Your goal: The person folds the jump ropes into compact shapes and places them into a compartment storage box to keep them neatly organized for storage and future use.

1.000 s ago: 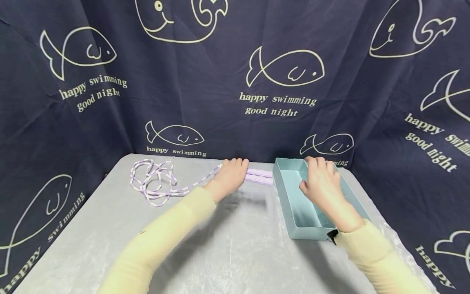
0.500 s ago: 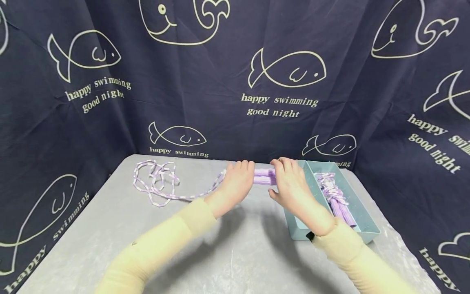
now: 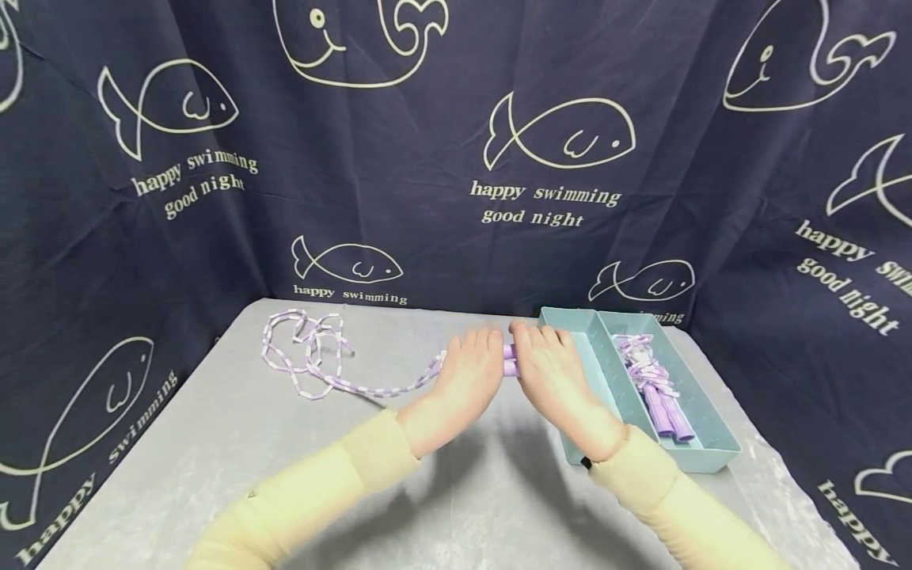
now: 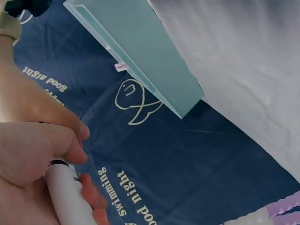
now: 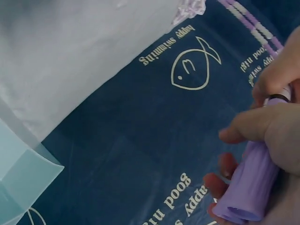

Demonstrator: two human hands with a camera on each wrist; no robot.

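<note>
A beaded jump rope with purple handles (image 3: 509,361) is held up between both hands. My left hand (image 3: 466,376) grips it around the cord end of the handles. Close beside it, my right hand (image 3: 552,368) has its fingers wrapped round the handles' other part; their hollow ends (image 5: 240,213) show in the right wrist view. From the left hand, the purple-and-white beaded cord (image 3: 388,392) trails down to loose loops on the left of the table. In the left wrist view, a pale handle (image 4: 70,197) lies between the left hand's thumb and fingers.
To the right stands a teal two-compartment box (image 3: 701,461). A second jump rope (image 3: 666,412), bundled with its handles side by side, lies in the right compartment. A grey cloth covers the table (image 3: 456,507). Behind hangs a navy fish-print curtain (image 3: 442,198).
My right hand has come left from over the box and taken hold of the handles. Both hands are now nearly together. The bundled rope in the box has come into sight.
</note>
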